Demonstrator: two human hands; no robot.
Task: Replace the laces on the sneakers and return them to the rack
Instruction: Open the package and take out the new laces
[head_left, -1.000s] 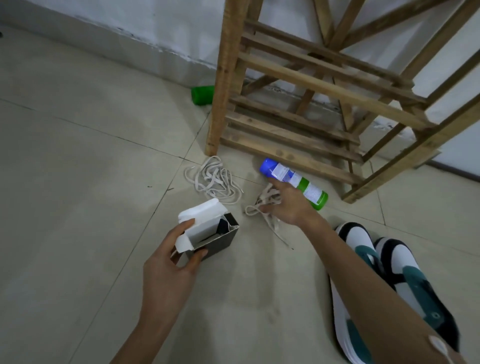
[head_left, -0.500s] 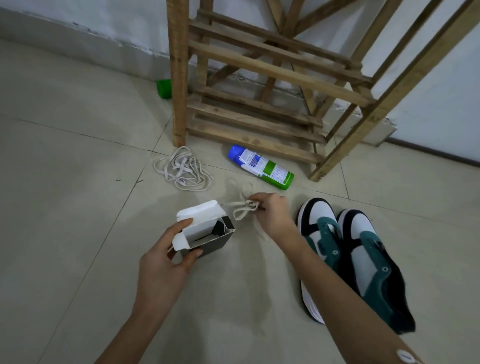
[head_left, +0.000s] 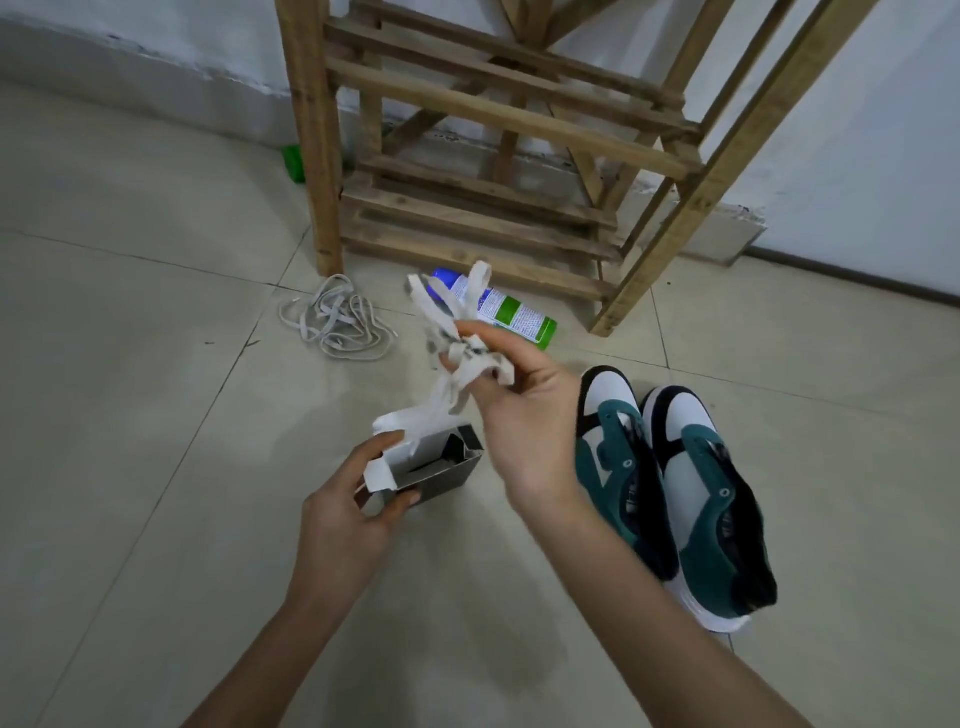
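My right hand (head_left: 519, 410) pinches a bundle of white laces (head_left: 457, 332) and holds it in the air just above a small open box. That small grey box (head_left: 431, 467), its white flap up, rests in my left hand (head_left: 348, 509). Two green, white and black sneakers (head_left: 675, 488) lie side by side on the floor to the right, without laces in the eyelets as far as I can see. A second loose heap of white laces (head_left: 337, 322) lies on the tiles by the left leg of the wooden rack (head_left: 493, 171).
A blue, white and green spray can (head_left: 504, 312) lies on its side in front of the rack's bottom shelf. A green object (head_left: 293, 163) sits behind the rack's left leg by the wall. The floor is pale tile.
My right hand picked the lace bundle off the floor near the spray can and raised it toward the box. The view swung so the sneakers and rack sit more central.
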